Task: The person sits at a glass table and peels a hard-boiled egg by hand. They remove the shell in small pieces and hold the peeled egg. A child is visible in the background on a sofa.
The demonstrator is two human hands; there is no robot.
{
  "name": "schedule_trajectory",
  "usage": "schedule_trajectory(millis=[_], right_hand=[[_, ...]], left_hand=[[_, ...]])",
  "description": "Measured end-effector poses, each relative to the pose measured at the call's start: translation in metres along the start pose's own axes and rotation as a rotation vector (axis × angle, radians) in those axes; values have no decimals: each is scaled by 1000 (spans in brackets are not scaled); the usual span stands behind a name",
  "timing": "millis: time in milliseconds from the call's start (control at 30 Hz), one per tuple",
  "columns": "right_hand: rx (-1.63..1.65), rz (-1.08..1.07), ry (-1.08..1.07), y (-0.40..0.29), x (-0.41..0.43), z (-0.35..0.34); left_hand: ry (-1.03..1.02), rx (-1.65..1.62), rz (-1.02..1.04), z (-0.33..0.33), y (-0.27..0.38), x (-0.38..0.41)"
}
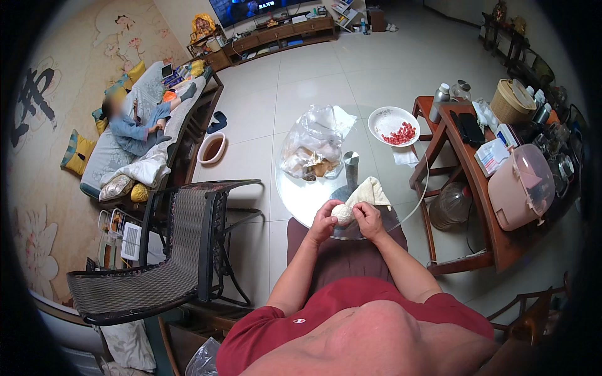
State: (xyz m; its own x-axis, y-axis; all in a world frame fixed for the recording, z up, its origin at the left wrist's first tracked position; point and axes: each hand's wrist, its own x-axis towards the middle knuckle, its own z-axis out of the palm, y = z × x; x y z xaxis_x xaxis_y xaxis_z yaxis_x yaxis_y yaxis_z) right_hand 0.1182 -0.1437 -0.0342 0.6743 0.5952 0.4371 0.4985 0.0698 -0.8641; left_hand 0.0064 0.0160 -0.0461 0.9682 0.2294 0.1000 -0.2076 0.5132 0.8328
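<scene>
My left hand (pixel 323 221) curls around a round off-white ball (pixel 343 214) with a rough, net-like surface; I cannot tell what it is made of. On the ball's other side, my right hand (pixel 368 220) pinches its edge with thumb and fingertips. Both hands are above the near edge of a round glass table (pixel 301 199). Just beyond them lies a folded cream cloth (pixel 369 191); whether it joins the ball is hidden. Further off are a metal cylinder (pixel 351 170), a clear plastic bag (pixel 312 141) with brownish contents, and a white bowl (pixel 386 123) of red pomegranate seeds (pixel 401 135).
At right, a wooden table (pixel 477 188) carries a pink lidded box (pixel 519 188), bottles and a woven basket (pixel 512 101). A pale cable (pixel 425 181) hangs beside the glass. Left stand a mesh chair (pixel 183 235), a basin (pixel 211 148) of brown liquid, and a sofa with a seated person (pixel 136 127).
</scene>
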Motion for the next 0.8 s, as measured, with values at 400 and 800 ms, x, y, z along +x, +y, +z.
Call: schedule_trajectory(millis=[400,800], right_hand=[[-18,30,-22,-1,0,-1],[-23,29,-20,-1,0,0]], left_hand=[[-8,-24,-1,-1,0,1],[33,-4,33,-2,-4,2]])
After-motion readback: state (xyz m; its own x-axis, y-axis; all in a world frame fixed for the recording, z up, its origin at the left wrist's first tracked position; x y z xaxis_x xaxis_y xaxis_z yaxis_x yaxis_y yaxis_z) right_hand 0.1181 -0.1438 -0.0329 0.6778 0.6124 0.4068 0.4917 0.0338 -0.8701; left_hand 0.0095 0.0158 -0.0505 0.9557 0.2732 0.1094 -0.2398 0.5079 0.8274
